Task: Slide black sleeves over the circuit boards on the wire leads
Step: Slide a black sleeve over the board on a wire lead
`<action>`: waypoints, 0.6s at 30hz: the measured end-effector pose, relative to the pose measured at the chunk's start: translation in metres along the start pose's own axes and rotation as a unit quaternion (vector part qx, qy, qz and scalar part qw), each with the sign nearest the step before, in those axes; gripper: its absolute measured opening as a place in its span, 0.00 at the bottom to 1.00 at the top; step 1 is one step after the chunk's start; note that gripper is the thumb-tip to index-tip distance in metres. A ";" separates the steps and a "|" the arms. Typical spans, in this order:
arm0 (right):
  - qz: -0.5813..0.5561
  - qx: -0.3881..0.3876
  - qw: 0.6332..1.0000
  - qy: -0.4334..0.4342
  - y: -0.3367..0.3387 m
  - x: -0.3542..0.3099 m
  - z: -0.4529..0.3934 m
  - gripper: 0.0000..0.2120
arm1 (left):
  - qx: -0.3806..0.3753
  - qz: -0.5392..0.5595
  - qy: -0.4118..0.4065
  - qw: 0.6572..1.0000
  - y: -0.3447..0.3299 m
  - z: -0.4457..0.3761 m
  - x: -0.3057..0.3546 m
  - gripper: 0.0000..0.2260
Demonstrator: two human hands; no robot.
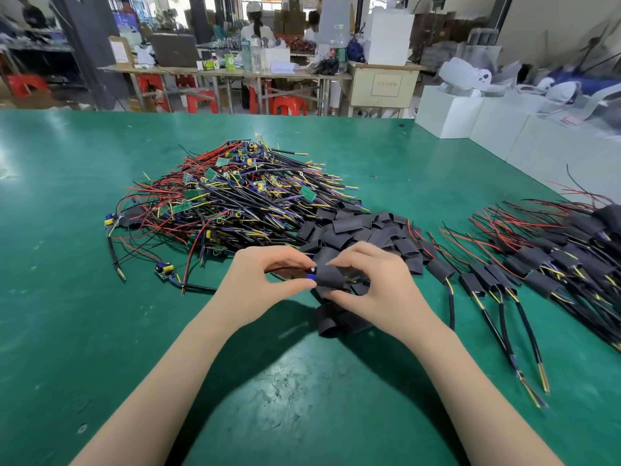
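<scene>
Above the green counter (100, 297), the left hand (258, 280) pinches a board (312, 274) by its blue end while the right hand (373, 280) grips a black sleeve (331, 275) partly over it. Loose sleeves (363, 230) lie just behind.

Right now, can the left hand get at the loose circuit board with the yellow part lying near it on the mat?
Probably not yet: the left hand is pinching the board being sleeved. Otherwise bare green mat leaves the way to that loose circuit board free.
</scene>
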State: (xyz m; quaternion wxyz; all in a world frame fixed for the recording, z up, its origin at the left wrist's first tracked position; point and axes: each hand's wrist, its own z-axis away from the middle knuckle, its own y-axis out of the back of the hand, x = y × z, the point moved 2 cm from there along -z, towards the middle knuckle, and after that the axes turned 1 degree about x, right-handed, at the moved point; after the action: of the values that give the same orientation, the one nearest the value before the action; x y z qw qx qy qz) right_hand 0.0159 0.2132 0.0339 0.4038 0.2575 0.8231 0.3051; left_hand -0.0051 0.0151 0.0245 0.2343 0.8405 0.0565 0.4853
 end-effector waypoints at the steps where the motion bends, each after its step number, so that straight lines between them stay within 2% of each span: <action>1: 0.010 -0.002 1.000 -0.003 0.000 0.000 0.000 0.11 | 0.001 -0.008 -0.006 1.000 -0.001 0.000 0.002 0.09; 3: 0.045 0.005 0.999 -0.001 0.000 0.000 0.000 0.10 | 0.004 -0.021 -0.015 1.000 -0.003 0.001 0.004 0.09; 7: 0.124 0.037 0.991 0.037 0.003 -0.003 0.002 0.15 | 0.015 -0.039 -0.015 0.999 -0.002 0.001 0.006 0.08; 11: 0.182 0.051 0.980 0.064 0.001 -0.005 0.003 0.12 | 0.014 -0.052 -0.016 0.998 -0.002 0.002 0.007 0.08; 14: 0.177 0.043 0.982 0.060 -0.001 -0.004 0.003 0.11 | 0.018 -0.046 -0.015 0.999 -0.003 0.002 0.008 0.09; 18: 0.155 0.032 0.986 0.058 -0.005 -0.003 0.003 0.16 | 0.023 -0.037 -0.015 0.999 -0.006 0.003 0.008 0.09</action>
State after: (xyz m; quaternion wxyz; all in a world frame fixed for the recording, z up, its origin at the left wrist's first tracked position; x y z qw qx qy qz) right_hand 0.0196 0.2086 0.0308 0.2945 0.3768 0.8047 0.3518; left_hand 0.0024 0.0224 0.0267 0.2332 0.8504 0.0954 0.4619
